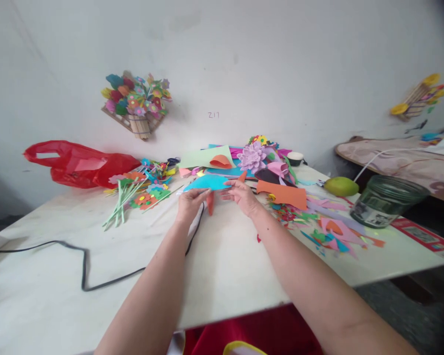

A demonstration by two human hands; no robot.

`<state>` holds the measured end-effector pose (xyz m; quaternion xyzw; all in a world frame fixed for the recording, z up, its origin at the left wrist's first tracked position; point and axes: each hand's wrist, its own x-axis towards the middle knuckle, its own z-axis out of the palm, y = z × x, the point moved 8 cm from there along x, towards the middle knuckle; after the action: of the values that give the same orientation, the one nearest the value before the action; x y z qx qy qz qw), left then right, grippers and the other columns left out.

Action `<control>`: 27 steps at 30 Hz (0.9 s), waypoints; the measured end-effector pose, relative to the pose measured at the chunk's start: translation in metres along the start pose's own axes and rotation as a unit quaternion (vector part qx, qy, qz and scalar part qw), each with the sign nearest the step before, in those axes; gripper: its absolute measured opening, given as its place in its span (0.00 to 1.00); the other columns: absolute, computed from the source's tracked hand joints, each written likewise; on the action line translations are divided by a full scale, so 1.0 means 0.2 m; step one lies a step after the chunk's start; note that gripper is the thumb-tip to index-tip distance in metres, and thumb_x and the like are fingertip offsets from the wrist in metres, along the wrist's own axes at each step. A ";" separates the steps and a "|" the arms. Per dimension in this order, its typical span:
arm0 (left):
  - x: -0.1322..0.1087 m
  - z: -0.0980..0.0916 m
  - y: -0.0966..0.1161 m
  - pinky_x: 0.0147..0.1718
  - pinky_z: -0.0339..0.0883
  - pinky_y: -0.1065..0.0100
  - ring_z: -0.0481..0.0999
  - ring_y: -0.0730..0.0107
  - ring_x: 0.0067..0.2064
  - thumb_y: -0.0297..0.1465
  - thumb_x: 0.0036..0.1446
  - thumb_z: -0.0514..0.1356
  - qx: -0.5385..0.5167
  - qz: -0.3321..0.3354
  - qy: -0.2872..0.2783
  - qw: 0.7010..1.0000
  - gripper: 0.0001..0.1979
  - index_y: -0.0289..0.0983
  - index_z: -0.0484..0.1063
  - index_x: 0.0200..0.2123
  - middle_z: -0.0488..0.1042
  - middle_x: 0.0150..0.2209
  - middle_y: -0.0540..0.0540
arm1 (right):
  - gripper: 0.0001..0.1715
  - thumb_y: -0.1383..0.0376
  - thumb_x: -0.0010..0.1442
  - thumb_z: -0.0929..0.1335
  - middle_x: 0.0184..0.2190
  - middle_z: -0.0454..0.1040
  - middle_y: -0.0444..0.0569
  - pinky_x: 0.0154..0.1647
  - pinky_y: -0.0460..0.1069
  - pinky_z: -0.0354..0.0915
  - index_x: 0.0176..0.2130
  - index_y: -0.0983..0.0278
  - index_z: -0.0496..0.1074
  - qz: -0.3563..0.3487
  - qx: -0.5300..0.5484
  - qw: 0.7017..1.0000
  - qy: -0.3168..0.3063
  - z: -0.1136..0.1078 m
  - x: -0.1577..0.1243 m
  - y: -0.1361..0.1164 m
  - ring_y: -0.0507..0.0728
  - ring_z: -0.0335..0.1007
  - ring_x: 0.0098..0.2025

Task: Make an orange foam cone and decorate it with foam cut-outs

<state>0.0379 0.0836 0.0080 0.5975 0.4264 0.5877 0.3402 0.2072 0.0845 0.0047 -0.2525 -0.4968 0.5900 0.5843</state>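
A piece of blue craft foam sheet (210, 182) is stretched between my two hands above the white table. My left hand (191, 203) pinches its near left edge, thumb on top. My right hand (242, 196) has its fingers at the sheet's right end, closed on that edge. Just behind and below the blue sheet is an orange pointed piece (210, 203), partly hidden by it. Beyond my hands lies a pale green sheet (192, 157) with a curled orange piece (222, 161) on it. A large purple foam flower (251, 157) sits to the right of these.
On the left are a red plastic bag (81, 165), green stems (122, 204) and foam flowers. A black cable (84, 268) crosses the table (222, 291). Orange sheet (283, 194), foam scraps (338, 231), a green-yellow object (341, 186) and a glass jar (387, 202) stand right.
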 end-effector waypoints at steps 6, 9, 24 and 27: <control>-0.03 0.01 0.03 0.34 0.68 0.66 0.74 0.68 0.28 0.39 0.39 0.68 -0.084 -0.027 -0.007 0.996 0.15 0.33 0.77 0.27 0.76 0.24 0.45 | 0.14 0.62 0.37 0.75 0.22 0.74 0.43 0.35 0.51 0.70 0.27 0.65 0.72 -0.019 -0.089 0.995 0.036 -0.01 0.01 0.00 0.53 0.73 0.26; -0.04 0.03 0.03 0.36 0.70 0.62 0.76 0.65 0.30 0.39 0.38 0.68 -0.129 -0.063 -0.024 0.989 0.17 0.32 0.76 0.28 0.77 0.26 0.43 | 0.15 0.60 0.38 0.75 0.20 0.73 0.45 0.32 0.50 0.70 0.24 0.66 0.72 -0.022 -0.094 0.993 0.062 -0.01 0.01 0.00 0.54 0.72 0.25; -0.05 0.06 -0.04 0.39 0.71 0.61 0.78 0.62 0.32 0.33 0.38 0.69 -0.230 -0.124 -0.009 0.965 0.13 0.32 0.70 0.25 0.77 0.26 0.43 | 0.17 0.63 0.36 0.76 0.15 0.70 0.45 0.21 0.47 0.68 0.21 0.66 0.66 -0.016 -0.089 0.984 0.154 -0.03 0.02 0.01 0.53 0.70 0.19; -0.05 0.05 -0.04 0.38 0.71 0.61 0.78 0.62 0.31 0.32 0.38 0.69 -0.228 -0.121 -0.003 0.966 0.13 0.32 0.69 0.25 0.77 0.25 0.43 | 0.17 0.64 0.37 0.75 0.14 0.70 0.42 0.19 0.46 0.68 0.23 0.64 0.64 -0.026 -0.095 0.981 0.168 -0.03 0.02 0.01 0.52 0.69 0.17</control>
<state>0.0484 0.0792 -0.0034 0.4498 0.3497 0.6222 0.5368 0.2120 0.0901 0.0018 -0.3894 -0.4513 0.4744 0.6478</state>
